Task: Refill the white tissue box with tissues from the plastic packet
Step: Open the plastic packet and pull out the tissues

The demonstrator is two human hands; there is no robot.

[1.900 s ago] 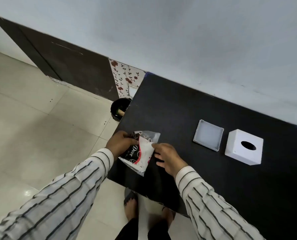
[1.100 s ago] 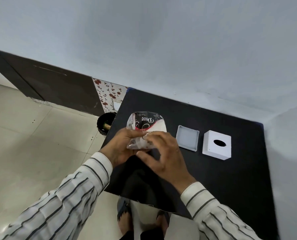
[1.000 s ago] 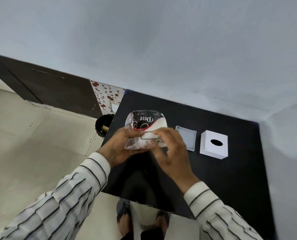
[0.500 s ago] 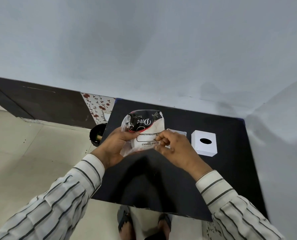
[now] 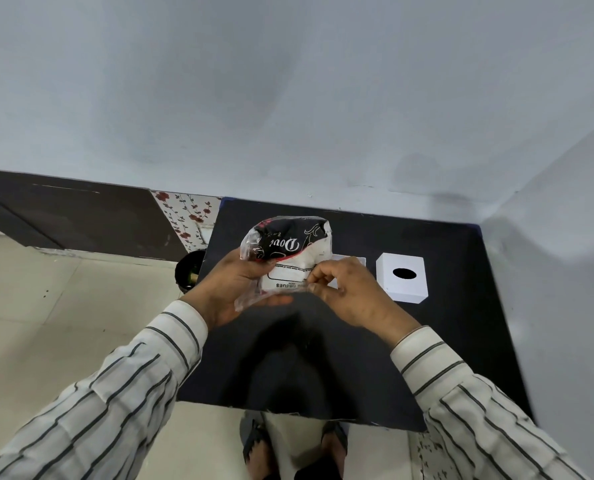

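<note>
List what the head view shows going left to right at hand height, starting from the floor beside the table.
Black bin on the floor → left hand → plastic tissue packet → right hand → white tissue box. The tray behind the right hand is mostly hidden, so I leave it out.

The box [image 5: 402, 278] is set on the surface [image 5: 427, 358]. Left of the box, the packet [image 5: 290, 252] is held above the surface, between both hands.
</note>
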